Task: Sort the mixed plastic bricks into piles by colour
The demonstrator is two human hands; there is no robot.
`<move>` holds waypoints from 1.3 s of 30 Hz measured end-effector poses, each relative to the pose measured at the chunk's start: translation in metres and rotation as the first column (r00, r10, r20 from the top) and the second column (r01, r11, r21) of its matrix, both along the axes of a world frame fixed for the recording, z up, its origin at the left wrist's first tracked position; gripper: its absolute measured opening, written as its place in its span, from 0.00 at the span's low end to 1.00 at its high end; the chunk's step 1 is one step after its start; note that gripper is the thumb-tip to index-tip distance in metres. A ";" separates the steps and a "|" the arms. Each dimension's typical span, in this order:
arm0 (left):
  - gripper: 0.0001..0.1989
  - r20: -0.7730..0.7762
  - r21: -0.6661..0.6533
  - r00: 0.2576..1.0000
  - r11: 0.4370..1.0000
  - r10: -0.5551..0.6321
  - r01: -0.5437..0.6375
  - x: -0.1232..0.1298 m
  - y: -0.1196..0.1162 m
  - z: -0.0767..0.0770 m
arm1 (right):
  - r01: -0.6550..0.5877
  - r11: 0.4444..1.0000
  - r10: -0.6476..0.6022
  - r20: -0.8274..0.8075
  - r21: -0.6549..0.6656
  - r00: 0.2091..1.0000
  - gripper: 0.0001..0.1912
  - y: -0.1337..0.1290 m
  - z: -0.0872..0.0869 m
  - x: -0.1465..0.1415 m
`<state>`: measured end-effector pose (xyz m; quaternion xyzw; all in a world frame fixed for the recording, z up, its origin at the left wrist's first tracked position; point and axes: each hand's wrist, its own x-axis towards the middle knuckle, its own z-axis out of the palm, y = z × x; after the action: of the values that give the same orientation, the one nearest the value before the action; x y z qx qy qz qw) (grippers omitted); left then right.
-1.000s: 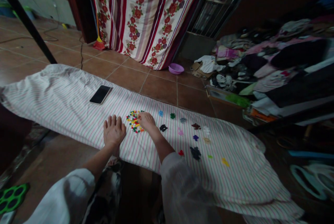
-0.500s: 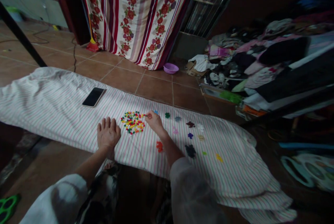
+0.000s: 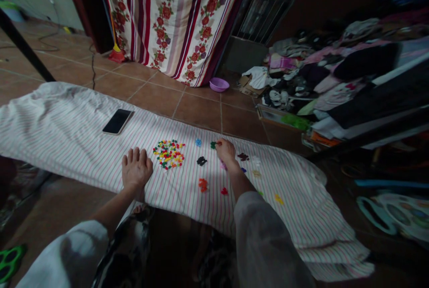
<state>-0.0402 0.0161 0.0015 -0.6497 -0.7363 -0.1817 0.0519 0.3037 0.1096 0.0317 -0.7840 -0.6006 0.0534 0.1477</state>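
Observation:
My left hand [image 3: 136,169] lies flat on the striped cloth [image 3: 83,163], fingers spread, just left of a mixed heap of small coloured pieces [image 3: 169,154] in red, yellow, green and white. With fingertips pinched together, my right hand [image 3: 225,150] is at a small dark green pile [image 3: 213,145]; whatever is between the fingers is too small to make out. Sorted by colour around it are a light blue pile [image 3: 198,142], a black pile [image 3: 201,161], an orange pile [image 3: 203,185], a red pile [image 3: 224,191] and a brown pile [image 3: 243,157]. My right wrist partly covers a pink pile [image 3: 223,165].
Farther right lie a white pile [image 3: 256,161], a beige pile [image 3: 256,173] and a yellow pile [image 3: 279,199]. A phone [image 3: 118,121] rests on the cloth at left. Beyond are a purple basin [image 3: 219,84], a floral curtain [image 3: 181,19] and heaped clothes [image 3: 311,69].
My right hand has moved right, from the edge of the mixed heap to the dark green pile, uncovering the black and red piles. My left hand stays flat on the cloth.

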 end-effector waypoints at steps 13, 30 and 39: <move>0.26 -0.009 -0.014 1.000 1.000 0.006 -0.006 0.000 0.000 0.001 | -0.055 0.997 0.056 0.013 -0.060 0.998 0.17 -0.005 0.009 -0.005; 0.26 -0.018 0.004 1.000 1.000 -0.008 0.008 -0.001 -0.002 0.002 | -0.356 0.934 0.357 -0.201 0.044 0.912 0.12 -0.053 0.004 -0.093; 0.26 -0.016 0.016 1.000 1.000 -0.008 0.008 -0.001 -0.001 0.001 | -0.342 0.939 0.333 -0.140 -0.041 0.932 0.10 -0.063 -0.005 -0.130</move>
<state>-0.0411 0.0153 0.0023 -0.6536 -0.7318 -0.1828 0.0622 0.1741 0.0463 0.0269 -0.6683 -0.7132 0.1486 0.1500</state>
